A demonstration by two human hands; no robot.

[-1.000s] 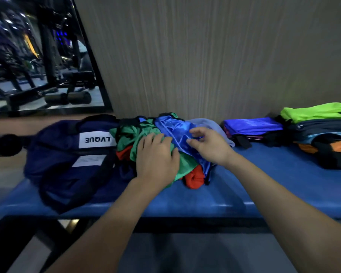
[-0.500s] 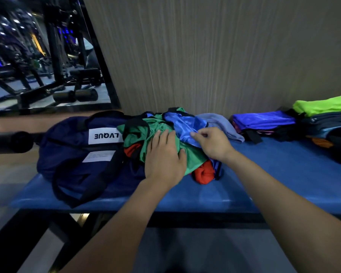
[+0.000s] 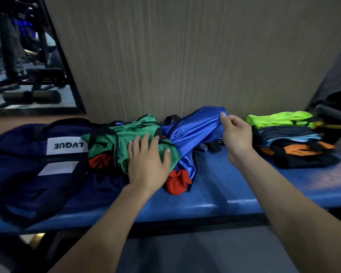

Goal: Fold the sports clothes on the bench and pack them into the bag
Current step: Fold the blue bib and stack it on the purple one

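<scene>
On the padded blue bench (image 3: 234, 186), against a wall (image 3: 175, 56) of fine vertical grain, lies a heap of slippery sports clothes. A green jersey (image 3: 138, 133) with dark trim lies rumpled on top, a red garment (image 3: 177, 182) bunched beneath it, and a shiny blue jersey (image 3: 193, 131) of glossy fabric stretches up to the right. The left hand (image 3: 148, 164) lies flat on the green jersey, fingers straight and slightly spread, pressing it down. The right hand (image 3: 235, 134) pinches a fold of the blue jersey between thumb and fingertips, lifting that end clear of the bench. Just left of the heap slumps the soft navy bag (image 3: 28, 154) with black straps and a white label — touching the green jersey. Further right sits a stack of folded clothes (image 3: 289, 140), a lime-green piece on top, orange and black below.
</scene>
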